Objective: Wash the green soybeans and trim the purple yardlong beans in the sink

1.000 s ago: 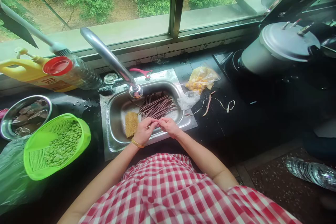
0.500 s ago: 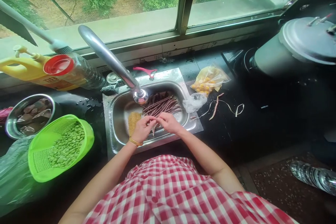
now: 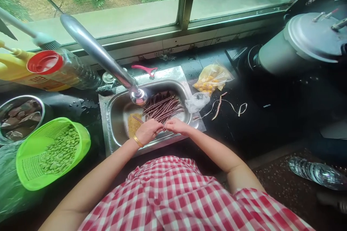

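Note:
My left hand (image 3: 149,131) is closed over the near side of the steel sink (image 3: 110,130). A thin purple bean (image 3: 138,119) sticks out from it to the upper left. Close against its fingertips, my right hand (image 3: 175,125) is pinched shut, apparently on the other end of that bean, though the fingers cover it. Behind both hands a heap of long purple beans (image 3: 164,107) lies in the sink. A tan sponge-like pad (image 3: 133,125) is beside my left hand, in the sink.
The faucet (image 3: 100,54) arches over the sink. On the left stand a green basket (image 3: 25,166) of green beans, a steel bowl (image 3: 40,103) and a red-lidded jar (image 3: 78,70). At right are a plastic bag (image 3: 210,79), bean scraps (image 3: 218,106) and a pressure cooker (image 3: 284,52). A pink peeler (image 3: 145,68) lies behind.
My hands have shifted slightly, the left one turning more palm-down. A bean end now shows to the left of my left hand. The whole view has swung a little.

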### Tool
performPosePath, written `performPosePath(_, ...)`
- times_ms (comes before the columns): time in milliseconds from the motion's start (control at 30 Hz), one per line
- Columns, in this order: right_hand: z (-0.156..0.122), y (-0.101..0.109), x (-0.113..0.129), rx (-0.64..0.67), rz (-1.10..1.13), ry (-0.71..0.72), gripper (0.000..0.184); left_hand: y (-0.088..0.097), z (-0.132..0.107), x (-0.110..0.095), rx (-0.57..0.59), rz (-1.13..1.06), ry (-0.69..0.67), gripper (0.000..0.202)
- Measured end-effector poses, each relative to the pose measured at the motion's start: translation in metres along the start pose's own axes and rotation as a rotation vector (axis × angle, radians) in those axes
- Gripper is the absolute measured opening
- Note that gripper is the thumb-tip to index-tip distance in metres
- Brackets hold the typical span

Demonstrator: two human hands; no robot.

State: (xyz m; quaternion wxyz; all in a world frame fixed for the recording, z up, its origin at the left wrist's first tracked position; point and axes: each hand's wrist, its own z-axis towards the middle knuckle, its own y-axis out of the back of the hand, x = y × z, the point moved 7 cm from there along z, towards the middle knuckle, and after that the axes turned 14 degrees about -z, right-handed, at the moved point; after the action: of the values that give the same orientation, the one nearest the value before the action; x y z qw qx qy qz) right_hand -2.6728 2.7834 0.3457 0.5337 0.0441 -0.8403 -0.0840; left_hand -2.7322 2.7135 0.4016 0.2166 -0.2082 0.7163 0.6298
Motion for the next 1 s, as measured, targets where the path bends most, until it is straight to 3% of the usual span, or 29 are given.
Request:
performPosePath(133, -0.003, -0.009, -0.014, 0.015, 0.083, -0.119, 0.018, -0.014, -0.001, -0.002, 0.027, 0.017, 0.041, 0.021)
performPosePath(300, -0.013, -0.022, -0.028, 0.023, -0.101, -0.177, 0.025, -0.033, -0.005, -0.005, 0.033, 0.041, 0.203, 0.017)
performPosePath(467, -0.024, -0.039, -0.053, 0.087, -0.002, -0.271, 0.024, -0.068, 0.004, -0.015, 0.161, 0.105, 0.162, 0.015)
performPosePath(633, -0.035, -0.035, -0.081, -0.075, 0.104, -0.303, 0.025, -0.095, 0.018, -0.02, 0.148, 0.056, 0.159, 0.011)
performPosePath(700, -0.037, -0.029, -0.087, -0.159, 0.152, -0.311, 0.026, -0.092, 0.021, -0.021, 0.099, 0.025, 0.156, 0.012)
performPosePath(800, -0.037, -0.021, -0.085, -0.258, 0.243, -0.311, 0.028, -0.073, 0.019, -0.018, -0.026, -0.018, 0.198, 0.014)
performPosePath(900, -0.034, -0.018, -0.065, -0.285, 0.39, -0.236, 0.025, -0.048, 0.011, -0.013, -0.175, -0.151, 0.275, 0.023)
performPosePath(1000, -0.03, -0.016, -0.035, -0.293, 0.532, -0.127, 0.024, -0.023, 0.002, -0.008, -0.382, -0.418, 0.313, 0.017)
